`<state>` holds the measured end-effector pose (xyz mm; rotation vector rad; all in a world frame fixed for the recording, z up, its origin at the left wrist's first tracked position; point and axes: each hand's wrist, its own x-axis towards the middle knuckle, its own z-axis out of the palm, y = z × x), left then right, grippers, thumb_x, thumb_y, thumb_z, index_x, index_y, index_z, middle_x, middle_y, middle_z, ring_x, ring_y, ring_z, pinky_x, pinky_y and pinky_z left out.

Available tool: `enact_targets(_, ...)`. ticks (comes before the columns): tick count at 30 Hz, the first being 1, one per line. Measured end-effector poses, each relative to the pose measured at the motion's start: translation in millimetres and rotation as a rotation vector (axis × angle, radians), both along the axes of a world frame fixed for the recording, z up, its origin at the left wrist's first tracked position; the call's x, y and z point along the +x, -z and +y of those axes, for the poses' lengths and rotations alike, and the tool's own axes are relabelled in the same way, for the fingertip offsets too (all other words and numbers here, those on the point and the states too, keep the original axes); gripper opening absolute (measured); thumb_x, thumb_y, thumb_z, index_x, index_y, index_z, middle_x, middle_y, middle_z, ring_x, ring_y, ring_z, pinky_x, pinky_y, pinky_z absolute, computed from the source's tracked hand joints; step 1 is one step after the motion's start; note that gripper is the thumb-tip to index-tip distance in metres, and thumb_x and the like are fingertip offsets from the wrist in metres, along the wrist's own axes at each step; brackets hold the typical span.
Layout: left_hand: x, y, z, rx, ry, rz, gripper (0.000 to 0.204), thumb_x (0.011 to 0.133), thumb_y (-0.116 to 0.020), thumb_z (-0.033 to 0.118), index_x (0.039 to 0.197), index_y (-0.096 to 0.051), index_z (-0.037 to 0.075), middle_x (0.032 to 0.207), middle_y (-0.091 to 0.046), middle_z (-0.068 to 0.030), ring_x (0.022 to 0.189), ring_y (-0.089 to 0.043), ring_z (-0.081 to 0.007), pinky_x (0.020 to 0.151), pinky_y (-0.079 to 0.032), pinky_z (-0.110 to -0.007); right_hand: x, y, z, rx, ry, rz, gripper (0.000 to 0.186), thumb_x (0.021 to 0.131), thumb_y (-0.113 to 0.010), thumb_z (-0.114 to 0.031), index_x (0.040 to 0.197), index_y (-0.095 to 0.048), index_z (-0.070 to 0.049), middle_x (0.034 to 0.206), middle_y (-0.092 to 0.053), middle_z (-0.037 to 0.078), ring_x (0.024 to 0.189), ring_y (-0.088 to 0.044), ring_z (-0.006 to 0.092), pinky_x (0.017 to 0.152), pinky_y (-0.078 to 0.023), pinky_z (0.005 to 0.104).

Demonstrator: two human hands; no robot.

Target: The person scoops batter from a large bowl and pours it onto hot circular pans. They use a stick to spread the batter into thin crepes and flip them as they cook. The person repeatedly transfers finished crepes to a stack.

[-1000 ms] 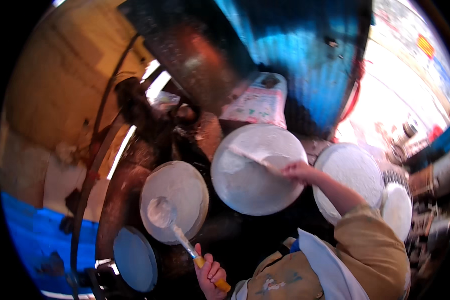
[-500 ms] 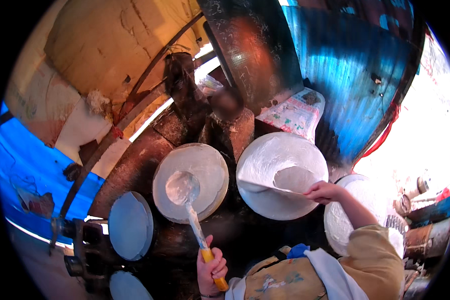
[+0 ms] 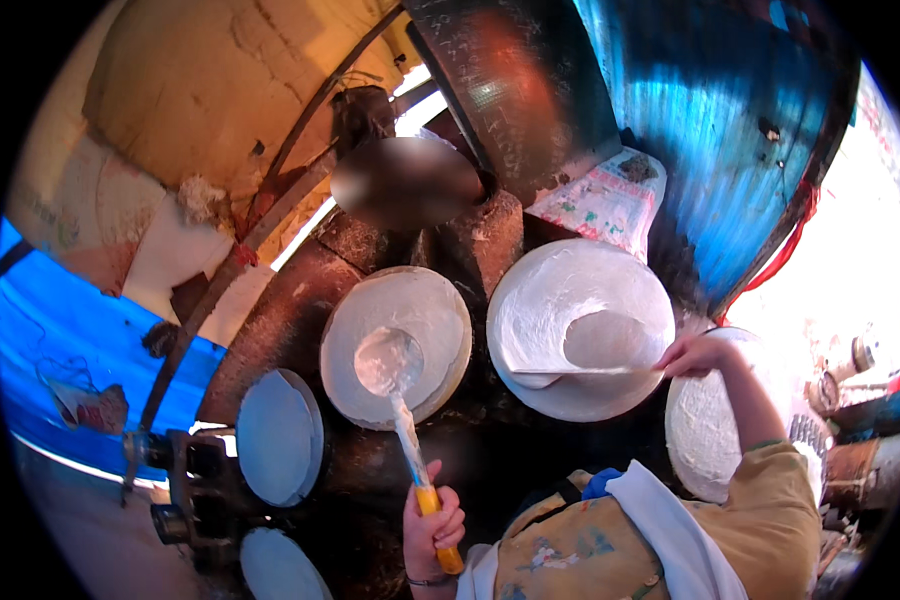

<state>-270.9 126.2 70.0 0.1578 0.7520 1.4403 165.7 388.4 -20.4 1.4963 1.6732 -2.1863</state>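
Observation:
My left hand (image 3: 433, 525) is wrapped round the yellow handle of a long ladle (image 3: 406, 440), its shaft smeared white. The ladle's round head rests on or just over a round pan (image 3: 445, 310) coated with a white layer; whether they touch I cannot tell. In my closed right hand (image 3: 698, 354) is a thin, flat spatula (image 3: 600, 371), held almost level. It reaches leftward across the near part of a larger, white-coated round vessel (image 3: 527, 300), which has a greyer round patch inside. My right forearm passes over another white-covered round surface (image 3: 705, 430).
Two pale round pans (image 3: 278, 440) (image 3: 280, 570) stand at the left, beside dark metal fittings (image 3: 195, 480). Behind the vessels are a rusty metal block (image 3: 490, 240) and a white printed sack (image 3: 610, 200). Blue corrugated sheeting (image 3: 720, 150) rises at the back right.
The spatula has swung from a slope to nearly level, its far-left end now lower against the larger vessel. My left hand keeps the ladle over the same pan. The whole view has shifted slightly.

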Motion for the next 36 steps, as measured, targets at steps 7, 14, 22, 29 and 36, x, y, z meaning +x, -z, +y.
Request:
enact_targets(7,22,0,23,-0.026,0.031,-0.03,0.058,0.082,-0.042,-0.008,0.137,-0.034,0.007,0.077,-0.045,-0.0066,0.046,-0.035,-0.0046,0.039,-0.035,-0.014,-87,9,32,0.218,0.206,-0.069,0.028,0.076,-0.07,-0.023,0.101,-0.068,-0.01,0.062,-0.055,-0.002,0.043,-0.043,0.0047,0.035,-0.029,0.0208)
enact_targets(14,29,8,5,-0.056,0.014,-0.126,0.051,0.085,-0.042,-0.008,0.134,-0.038,0.006,0.077,-0.045,-0.005,0.047,-0.038,-0.0046,0.04,-0.036,-0.015,44,2,-32,-0.078,0.124,-0.011,0.021,0.079,-0.069,-0.012,0.099,-0.068,-0.004,0.059,-0.056,-0.001,0.041,-0.044,0.0045,0.034,-0.031,0.0203)
enact_targets(22,13,12,-23,-0.05,0.02,-0.22,0.048,0.087,-0.038,-0.005,0.134,-0.036,0.005,0.076,-0.041,-0.0039,0.05,-0.04,-0.0044,0.042,-0.04,-0.014,-55,29,-74,0.103,0.502,0.044,0.021,0.079,-0.069,-0.017,0.1,-0.068,-0.011,0.056,-0.048,-0.001,0.038,-0.039,0.0054,0.032,-0.026,0.0213)
enact_targets(29,-11,19,-104,-0.055,-0.01,-0.124,0.049,0.084,-0.046,-0.003,0.131,-0.038,0.007,0.078,-0.045,-0.0046,0.05,-0.038,-0.0044,0.043,-0.036,-0.015,-192,34,-148,-0.082,0.636,0.505,0.047,0.09,-0.057,-0.023,0.135,-0.043,-0.022,0.057,-0.034,-0.009,0.043,-0.03,0.0025,0.037,-0.024,0.0181)
enact_targets(36,-29,28,-151,-0.037,-0.093,-0.191,0.051,0.083,-0.046,-0.005,0.131,-0.037,0.008,0.079,-0.046,-0.0056,0.05,-0.038,-0.005,0.043,-0.037,-0.015,-247,80,-229,-0.047,0.938,0.209,0.01,0.092,-0.048,-0.022,0.084,-0.051,-0.019,0.052,-0.032,-0.005,0.036,-0.03,0.0067,0.032,-0.029,0.0225)
